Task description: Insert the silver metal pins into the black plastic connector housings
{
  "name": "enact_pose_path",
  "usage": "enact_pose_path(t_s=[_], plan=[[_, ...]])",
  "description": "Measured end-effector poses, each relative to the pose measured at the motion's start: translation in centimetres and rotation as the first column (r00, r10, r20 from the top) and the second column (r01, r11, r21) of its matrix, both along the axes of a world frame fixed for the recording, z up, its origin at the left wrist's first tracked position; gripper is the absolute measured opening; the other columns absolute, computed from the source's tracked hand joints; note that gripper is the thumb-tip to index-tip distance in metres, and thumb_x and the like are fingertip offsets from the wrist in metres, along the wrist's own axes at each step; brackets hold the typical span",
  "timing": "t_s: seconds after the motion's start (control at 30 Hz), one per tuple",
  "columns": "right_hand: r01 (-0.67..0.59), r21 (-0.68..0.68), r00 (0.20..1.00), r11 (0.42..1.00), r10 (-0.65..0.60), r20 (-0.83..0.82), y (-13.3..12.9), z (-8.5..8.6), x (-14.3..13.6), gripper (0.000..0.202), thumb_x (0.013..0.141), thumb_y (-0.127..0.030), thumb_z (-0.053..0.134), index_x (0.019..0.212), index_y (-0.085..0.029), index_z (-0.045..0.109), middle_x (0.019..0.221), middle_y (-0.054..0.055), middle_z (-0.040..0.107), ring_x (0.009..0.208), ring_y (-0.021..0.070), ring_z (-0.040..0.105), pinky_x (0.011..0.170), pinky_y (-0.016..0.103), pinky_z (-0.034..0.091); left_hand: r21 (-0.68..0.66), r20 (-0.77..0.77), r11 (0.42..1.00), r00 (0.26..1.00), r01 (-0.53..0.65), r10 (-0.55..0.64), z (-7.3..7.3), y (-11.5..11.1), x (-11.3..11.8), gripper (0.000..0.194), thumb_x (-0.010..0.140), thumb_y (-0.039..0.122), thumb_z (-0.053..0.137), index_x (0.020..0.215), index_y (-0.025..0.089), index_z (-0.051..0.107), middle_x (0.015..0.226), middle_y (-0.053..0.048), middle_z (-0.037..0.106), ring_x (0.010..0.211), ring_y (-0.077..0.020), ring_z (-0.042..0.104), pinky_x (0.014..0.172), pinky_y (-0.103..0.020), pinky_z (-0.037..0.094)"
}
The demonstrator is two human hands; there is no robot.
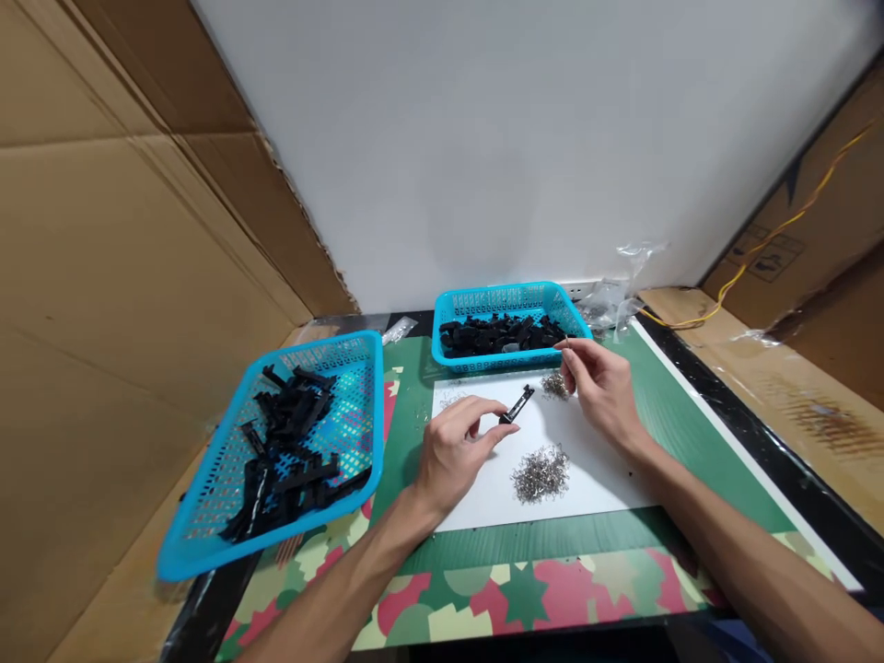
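My left hand (456, 447) pinches a narrow black plastic part (517, 405) between thumb and fingers, tilted up to the right above a white sheet (476, 506). To its right, my right hand (600, 378) is raised with thumb and fingertips pressed together; whatever they hold is too small to make out. Just below those fingertips lies a small pile of brassy metal bits (554, 386). A larger heap of small silvery wire pieces (540, 474) sits on the sheet between my forearms. A few thin pieces (452, 399) are scattered beyond my left hand.
A blue basket (377, 414) of long black parts stands at the left. Another blue basket (507, 364) with smaller black parts is at the back. Clear plastic bags (611, 304) lie beside it. Cardboard (138, 276) and a white wall (483, 138) enclose the table; a yellow cable (732, 281) hangs right.
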State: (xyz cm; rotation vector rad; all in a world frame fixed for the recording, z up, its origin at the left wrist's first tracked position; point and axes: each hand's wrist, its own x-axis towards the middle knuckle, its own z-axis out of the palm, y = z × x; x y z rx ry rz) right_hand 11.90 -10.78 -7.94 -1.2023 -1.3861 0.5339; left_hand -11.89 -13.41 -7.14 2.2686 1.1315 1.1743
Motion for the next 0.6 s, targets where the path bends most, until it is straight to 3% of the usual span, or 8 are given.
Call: enact_pose_path(t_s=[0.1,0.23,0.37,0.47,0.6], plan=[[0.051,0.095,0.979,0.994,-0.068,0.191,0.2,-0.6,0.1,0.024,0.104,-0.033,0.053,0.105,-0.018,0.072,0.075,0.003,0.07,0.06,0.0167,0.062,0.058,0.03,0.05,0.036,0.024,0.999,1.0,0.006,-0.007,0.1,0.0,-0.1,0.017,0.093,0.036,0.077,0.099,0.021,0.075,0.091,-0.004,0.077,0.063,-0.0136,0.057,0.062,-0.028,0.05],[-0.031,0.241,0.902,0.97,-0.077,0.424,0.1,-1.3,0.0,0.026,0.107,-0.025,0.047,0.112,-0.019,0.072,0.104,0.012,0.08,0.088,0.024,0.076,0.076,0.034,0.057,0.087,0.069,0.996,0.997,0.021,-0.027,0.2,-0.1,-0.2,0.015,0.094,0.034,0.077,0.1,0.021,0.076,0.092,-0.005,0.077,0.064,-0.0142,0.06,0.059,-0.028,0.051],[-0.102,0.248,0.796,0.963,-0.071,0.601,-0.2,-1.6,-0.4,0.03,0.109,-0.022,0.042,0.118,-0.02,0.071,0.1,0.01,0.08,0.084,0.022,0.076,0.068,0.029,0.053,0.116,0.133,0.993,0.991,-0.031,0.015,0.7,-0.3,-0.1,0.014,0.092,0.032,0.079,0.101,0.021,0.078,0.091,-0.004,0.078,0.065,-0.0144,0.063,0.065,-0.029,0.055],[-0.129,0.245,0.755,0.961,-0.065,0.652,-0.4,-1.7,-0.6,0.031,0.11,-0.021,0.041,0.117,-0.018,0.071,0.092,0.008,0.078,0.074,0.0194,0.073,0.062,0.027,0.047,0.064,0.157,0.986,0.977,-0.155,0.143,2.0,-0.1,-0.1,0.015,0.091,0.033,0.079,0.101,0.021,0.079,0.097,-0.005,0.079,0.07,-0.0153,0.067,0.067,-0.029,0.056],[-0.151,0.232,0.764,0.961,-0.035,0.644,-0.3,-1.7,-0.7,0.029,0.11,-0.02,0.043,0.114,-0.017,0.071,0.093,0.009,0.078,0.073,0.0195,0.072,0.061,0.027,0.044,0.008,0.129,0.964,0.956,-0.267,0.264,5.5,2.0,-0.2,0.018,0.09,0.034,0.079,0.102,0.02,0.081,0.1,-0.006,0.08,0.079,-0.0181,0.072,0.07,-0.03,0.058]])
